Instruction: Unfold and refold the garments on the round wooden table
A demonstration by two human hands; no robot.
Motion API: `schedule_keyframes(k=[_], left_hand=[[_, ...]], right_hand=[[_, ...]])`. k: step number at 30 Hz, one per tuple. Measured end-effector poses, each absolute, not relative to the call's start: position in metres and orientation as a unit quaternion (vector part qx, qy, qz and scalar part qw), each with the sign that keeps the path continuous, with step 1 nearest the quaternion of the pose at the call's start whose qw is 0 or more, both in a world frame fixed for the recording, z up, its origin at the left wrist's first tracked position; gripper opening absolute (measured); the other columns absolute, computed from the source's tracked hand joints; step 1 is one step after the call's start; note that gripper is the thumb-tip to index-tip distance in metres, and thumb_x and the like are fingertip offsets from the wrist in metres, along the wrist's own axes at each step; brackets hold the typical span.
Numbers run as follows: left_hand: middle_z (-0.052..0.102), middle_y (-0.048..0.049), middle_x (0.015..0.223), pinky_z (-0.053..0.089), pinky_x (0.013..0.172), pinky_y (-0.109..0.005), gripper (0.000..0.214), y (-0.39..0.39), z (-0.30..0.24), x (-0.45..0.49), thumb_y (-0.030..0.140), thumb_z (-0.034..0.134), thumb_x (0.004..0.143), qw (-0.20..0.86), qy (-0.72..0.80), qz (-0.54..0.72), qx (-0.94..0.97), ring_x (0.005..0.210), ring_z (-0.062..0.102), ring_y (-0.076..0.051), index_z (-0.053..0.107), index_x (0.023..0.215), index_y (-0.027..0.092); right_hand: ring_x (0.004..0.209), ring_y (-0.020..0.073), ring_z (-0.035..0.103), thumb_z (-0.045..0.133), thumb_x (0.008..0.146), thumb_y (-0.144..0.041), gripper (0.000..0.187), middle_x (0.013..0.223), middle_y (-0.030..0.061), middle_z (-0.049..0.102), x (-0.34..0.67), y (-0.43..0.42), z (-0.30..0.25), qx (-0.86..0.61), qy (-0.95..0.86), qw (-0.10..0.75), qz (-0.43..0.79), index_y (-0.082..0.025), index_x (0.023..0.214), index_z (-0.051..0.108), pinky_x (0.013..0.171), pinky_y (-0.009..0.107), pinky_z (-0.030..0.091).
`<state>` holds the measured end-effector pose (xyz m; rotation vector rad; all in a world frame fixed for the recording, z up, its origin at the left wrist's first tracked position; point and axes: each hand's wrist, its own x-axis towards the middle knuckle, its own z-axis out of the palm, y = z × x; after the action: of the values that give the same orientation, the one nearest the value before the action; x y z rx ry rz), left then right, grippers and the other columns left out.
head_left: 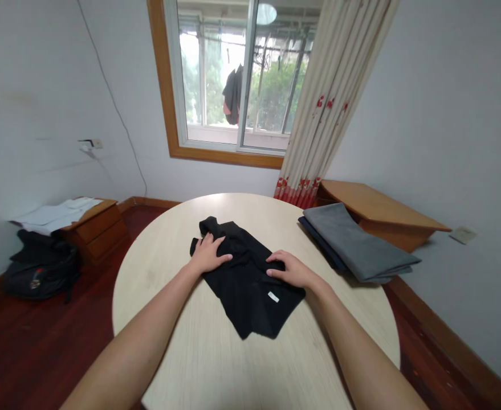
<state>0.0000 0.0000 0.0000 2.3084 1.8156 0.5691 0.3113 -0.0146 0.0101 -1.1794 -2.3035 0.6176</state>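
Note:
A black garment (250, 287) lies rumpled on a round, pale wood table (182, 353); its exact kind is unclear. A small white label shows near its lower right part. My left hand (208, 254) rests on the garment's upper left portion, fingers spread over the bunched cloth. On the right side of the cloth lies my right hand (292, 269), thumb and fingers apart, palm down. Neither hand visibly grips a fold. The cloth under both palms is hidden.
Folded grey cloth (353, 239) lies over dark blue cloth (325, 245) at the table's right edge. Behind it stands a wooden desk (382, 208). To the left are a drawer cabinet (100, 230) with papers and a black bag (40, 267). A curtain (331, 102) hangs beside the window.

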Motion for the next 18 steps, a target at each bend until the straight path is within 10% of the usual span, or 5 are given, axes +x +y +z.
schedule_keyframes(k=[12,18], left_hand=[[0.049,-0.0174,0.142,0.026,0.115,-0.057,0.065,0.007,-0.0075,-0.0034,0.056,0.065,0.08,0.067,0.598,0.22,0.768,0.141,0.035,-0.039,0.057,0.134,0.021],[0.059,-0.0142,0.118,0.041,0.105,-0.05,0.031,0.0049,0.0007,-0.0016,0.046,0.067,0.081,0.049,0.59,0.213,0.777,0.122,0.052,-0.036,0.072,0.096,0.019]], right_hand=[[0.103,0.023,0.063,0.063,0.077,-0.009,0.024,0.107,0.0085,0.068,0.3117,-0.0107,0.0082,-0.417,-0.846,0.249,0.219,-0.022,0.093,0.074,0.101,0.042,0.047],[0.098,0.0214,0.063,0.061,0.081,-0.015,0.014,0.101,0.0078,0.068,0.3089,-0.0105,0.0086,-0.419,-0.85,0.247,0.202,-0.021,0.088,0.072,0.096,0.039,0.048]])
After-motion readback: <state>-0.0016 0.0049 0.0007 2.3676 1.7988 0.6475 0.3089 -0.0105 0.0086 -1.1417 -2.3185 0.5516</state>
